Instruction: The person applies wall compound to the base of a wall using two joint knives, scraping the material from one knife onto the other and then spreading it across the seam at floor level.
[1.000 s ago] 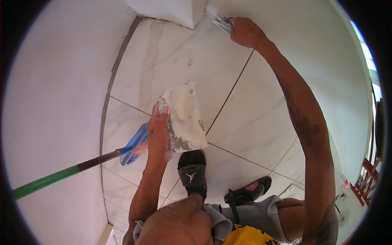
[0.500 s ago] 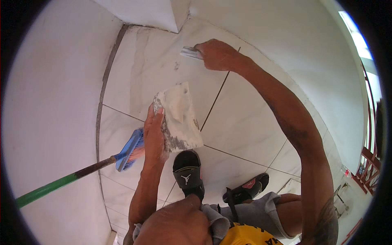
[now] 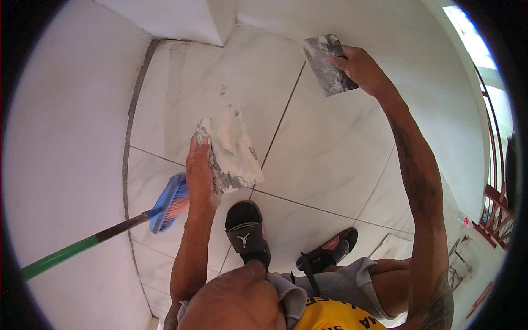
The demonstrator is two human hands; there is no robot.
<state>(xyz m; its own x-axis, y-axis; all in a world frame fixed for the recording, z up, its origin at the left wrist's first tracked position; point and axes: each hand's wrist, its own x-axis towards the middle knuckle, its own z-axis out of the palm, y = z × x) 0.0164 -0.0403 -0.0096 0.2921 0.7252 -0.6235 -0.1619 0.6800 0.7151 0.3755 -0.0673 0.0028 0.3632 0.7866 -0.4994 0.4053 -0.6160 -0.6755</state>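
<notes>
Person standing on a white tiled floor (image 3: 324, 154), bent forward, both hands busy. Left hand (image 3: 201, 173) grips the left edge of a flat plate (image 3: 234, 146), fingertips at its far left corner; rest of the grip is under the plate, can't tell. Plate is held up over the middle of the floor, lumpy white paste over most of it, bare grey patches along left and near edges. Right hand (image 3: 363, 69) pinches a dark, smeared rectangular blade (image 3: 327, 66) by its right side, thumb laid on the upper face, other fingers mostly hidden behind. Blade is over the floor's far right edge, near the foot of the right wall (image 3: 440, 99); whether it touches the wall, can't tell. Hands well apart.

Broom (image 3: 168, 203) near the floor's left edge, just left of the left forearm: blue head, orange and blue bristles, green and brown handle slanting off across the left wall (image 3: 66, 137). Dark strip (image 3: 132, 115) runs along that edge, up to a white block (image 3: 187, 19) jutting in at the far left corner. Black sandals (image 3: 245, 228) on both feet, below the plate. Red-brown railing (image 3: 498, 214) beyond the right wall.
</notes>
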